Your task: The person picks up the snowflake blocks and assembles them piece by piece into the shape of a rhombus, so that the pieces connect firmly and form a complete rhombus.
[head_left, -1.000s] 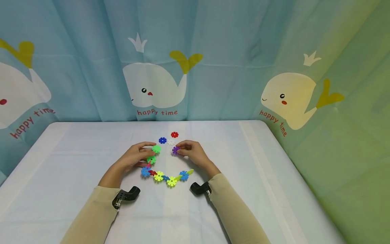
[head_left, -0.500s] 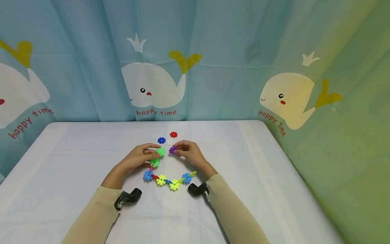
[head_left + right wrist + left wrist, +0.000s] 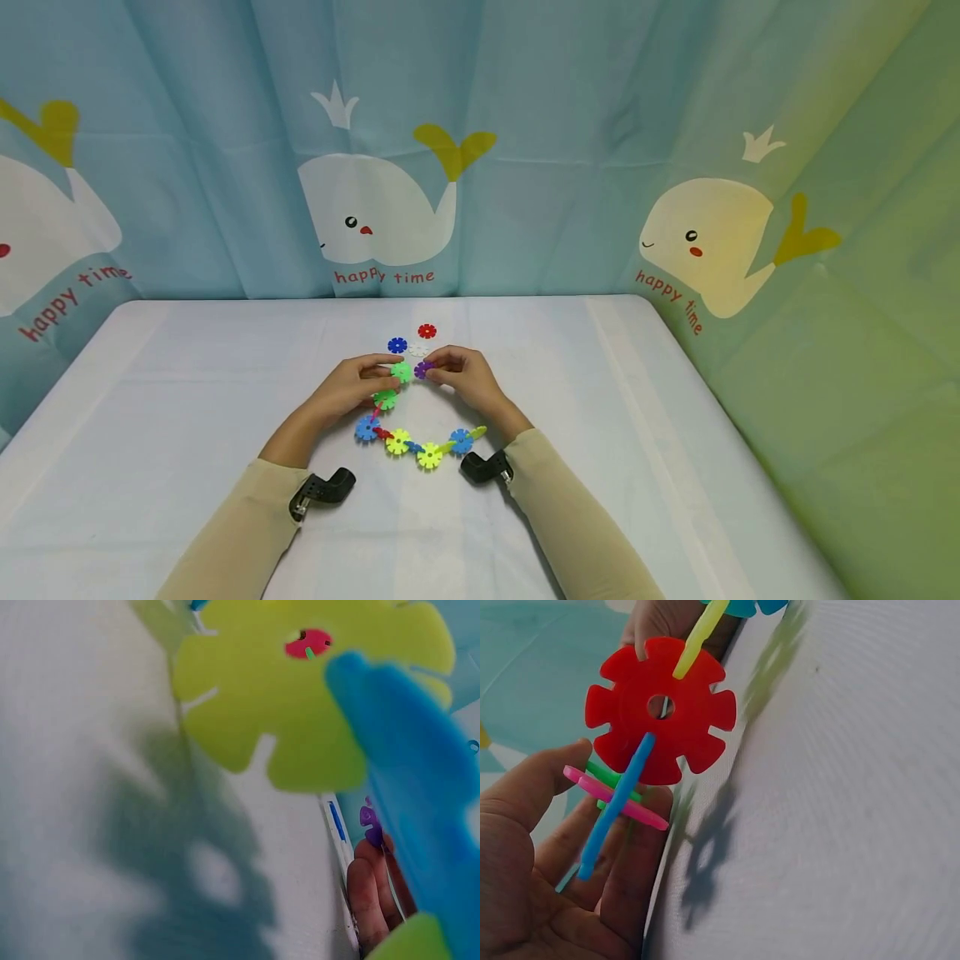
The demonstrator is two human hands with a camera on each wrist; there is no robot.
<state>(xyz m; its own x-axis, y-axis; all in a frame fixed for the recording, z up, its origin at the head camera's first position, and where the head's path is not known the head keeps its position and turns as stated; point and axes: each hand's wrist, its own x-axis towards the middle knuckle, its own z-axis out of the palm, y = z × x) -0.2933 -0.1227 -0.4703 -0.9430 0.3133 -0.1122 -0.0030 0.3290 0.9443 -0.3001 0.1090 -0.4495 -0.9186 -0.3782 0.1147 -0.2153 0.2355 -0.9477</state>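
A chain of snowflake building discs curves between my hands in the head view. My left hand (image 3: 352,387) pinches its upper end, a light green disc (image 3: 402,372). Below that come a second green disc (image 3: 386,401), a pink disc (image 3: 376,412) and a blue disc (image 3: 367,429). Red, yellow and blue discs continue to a yellow one (image 3: 477,432) at the right end. My right hand (image 3: 471,382) pinches a purple disc (image 3: 422,369) right beside the light green one. A red disc (image 3: 701,727) partly covers the green ones in the left wrist view.
Behind the hands, a dark blue disc (image 3: 397,345), a white disc (image 3: 418,351) and a red disc (image 3: 427,331) lie loose on the white-covered table (image 3: 202,375). A whale-print curtain (image 3: 555,208) hangs along the table's far edge.
My left hand has moved right with the light green disc, drawing the chain along. The purple disc in my right hand has shifted slightly left, so the two discs are closer together.
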